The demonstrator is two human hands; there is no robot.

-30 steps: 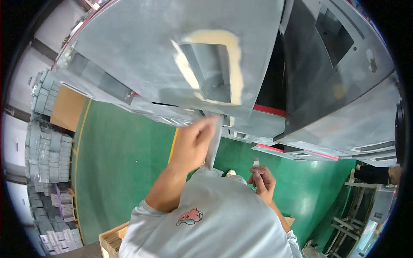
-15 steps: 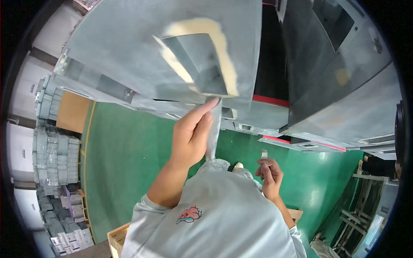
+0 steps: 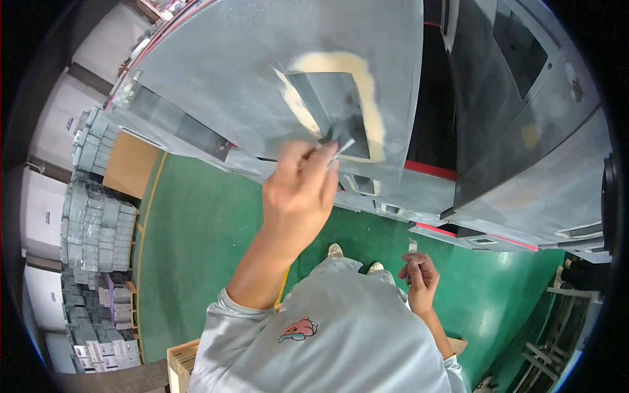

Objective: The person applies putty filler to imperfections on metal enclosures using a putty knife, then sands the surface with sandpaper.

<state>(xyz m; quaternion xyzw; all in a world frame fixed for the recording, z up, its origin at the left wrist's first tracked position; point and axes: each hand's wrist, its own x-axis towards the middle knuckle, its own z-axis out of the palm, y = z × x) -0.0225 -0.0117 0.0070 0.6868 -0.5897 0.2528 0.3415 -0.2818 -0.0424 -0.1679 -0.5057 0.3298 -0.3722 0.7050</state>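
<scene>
A large grey panel (image 3: 242, 85) fills the upper part of the view. Cream-coloured filler (image 3: 368, 98) borders a slanted recess (image 3: 337, 95) in it. My left hand (image 3: 298, 187) is at the recess's lower edge, its fingers pinched on a thin, light-grey strip (image 3: 346, 145). The strip's exact kind is unclear, and the fingers cover part of it. Lower right, away from the panel, my right hand (image 3: 420, 275) is closed round a small scraper (image 3: 413, 246) whose pale metallic blade points up. Most of its handle is hidden.
Right of the panel is a dark gap with a red edge (image 3: 430, 170), then another grey panel (image 3: 531, 144). Wrapped stacks (image 3: 98, 226) and a brown board (image 3: 131, 164) stand left on the green floor (image 3: 190, 262). A wooden crate (image 3: 180, 363) is behind me. A metal frame (image 3: 547, 354) stands right.
My left hand has gone from an extended finger at the recess's lower edge to a pinch on the grey strip. The whole view has shifted slightly. My right hand still grips the scraper.
</scene>
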